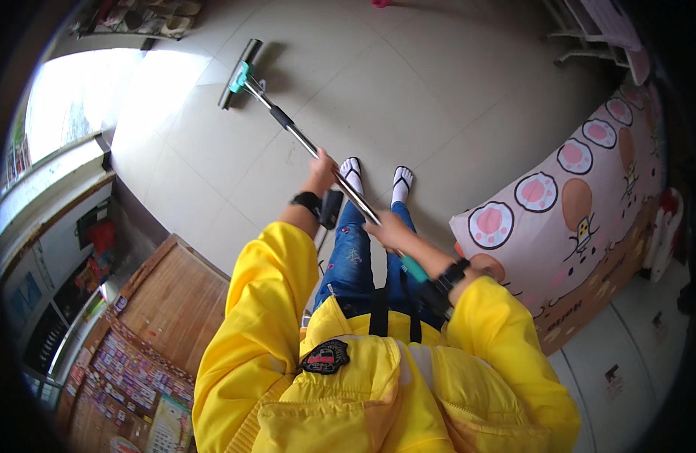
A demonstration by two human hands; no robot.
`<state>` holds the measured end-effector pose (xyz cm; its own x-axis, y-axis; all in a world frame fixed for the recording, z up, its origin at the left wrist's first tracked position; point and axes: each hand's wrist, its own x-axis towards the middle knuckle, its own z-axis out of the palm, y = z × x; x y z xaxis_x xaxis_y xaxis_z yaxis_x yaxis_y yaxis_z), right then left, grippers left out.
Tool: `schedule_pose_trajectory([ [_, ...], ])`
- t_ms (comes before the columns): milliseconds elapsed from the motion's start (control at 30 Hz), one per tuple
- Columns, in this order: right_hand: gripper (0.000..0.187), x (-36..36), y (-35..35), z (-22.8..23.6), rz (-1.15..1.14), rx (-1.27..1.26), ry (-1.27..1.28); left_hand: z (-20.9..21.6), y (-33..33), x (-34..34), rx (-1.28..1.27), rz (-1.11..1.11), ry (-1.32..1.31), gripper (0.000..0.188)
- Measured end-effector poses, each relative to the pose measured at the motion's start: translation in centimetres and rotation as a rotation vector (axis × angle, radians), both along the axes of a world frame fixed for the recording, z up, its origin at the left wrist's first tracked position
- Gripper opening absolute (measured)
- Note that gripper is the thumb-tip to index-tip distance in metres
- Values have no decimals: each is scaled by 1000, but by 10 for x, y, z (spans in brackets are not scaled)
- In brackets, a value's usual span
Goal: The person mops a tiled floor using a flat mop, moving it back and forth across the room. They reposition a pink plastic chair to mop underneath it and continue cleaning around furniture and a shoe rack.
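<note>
A mop (306, 142) with a silver pole slants across the view, its long dark head at the far left, joined by a teal bracket. The head seems to rest on the tiled floor, where its shadow falls. My left hand (320, 174) is wrapped round the middle of the pole. Lower down, close to my body, my right hand (388, 230) grips the same pole. The teal lower end of the pole shows under my right forearm; the rest of it is hidden there. Dark bands circle both my wrists.
On the right stands a bed or couch with a pink paw-print cover (571, 192). A wooden cabinet (174, 302) with stickers is at the lower left, near a bright window (69, 98). A shoe rack (140, 19) sits far left; a white-legged stand (589, 34) is far right.
</note>
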<state>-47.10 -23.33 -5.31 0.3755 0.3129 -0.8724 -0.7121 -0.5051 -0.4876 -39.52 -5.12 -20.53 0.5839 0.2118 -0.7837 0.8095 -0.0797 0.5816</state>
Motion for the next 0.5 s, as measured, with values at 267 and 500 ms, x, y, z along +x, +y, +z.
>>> schedule_pose_trajectory([
  [267, 34, -14, -3, 4, -119, -72, 177, -4, -33, 16, 348, 164, 369, 46],
  [500, 31, -128, -139, 142, -143, -372, 636, 120, -213, -153, 350, -173, 673, 37],
])
